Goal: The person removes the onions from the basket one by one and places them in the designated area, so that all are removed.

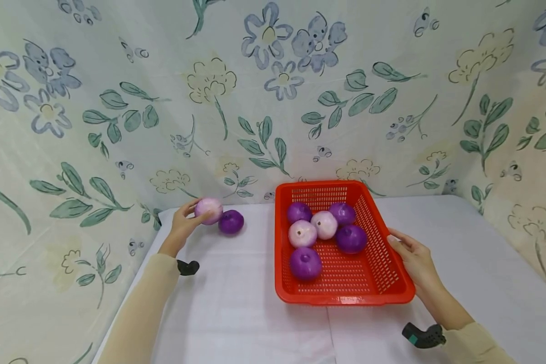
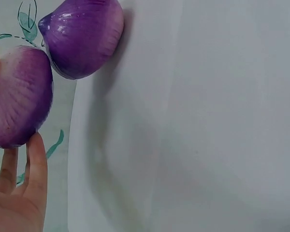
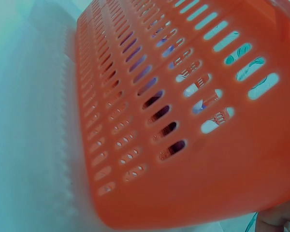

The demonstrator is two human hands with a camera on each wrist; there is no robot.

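- Left hand: clamped on a pale pink-purple onion, thumb on one side, fingers on the other; the opposed grip probably serves to stop a smooth round body from slipping or turning.
- Held onion sits over the far left part of the desk; whether it bears on the surface, cannot tell.
- Loose purple onion: on the desk just to the right of the held one, contact uncertain. Its pointed end is turned sideways in the left wrist view; it presumably lies on its flank because the rounded shape settles that way.
- Right hand: clamped on the right rim of the red plastic basket, thumb over the edge, other fingers outside. Judged to be steadying the basket; the rim gives the handiest hold.
- Basket contents: four purple onions and two pale onions, mostly toward the far and left parts, the near right floor bare. Slotted walls likely keep them from rolling away.
- Backdrop: floral curtain behind the desk.
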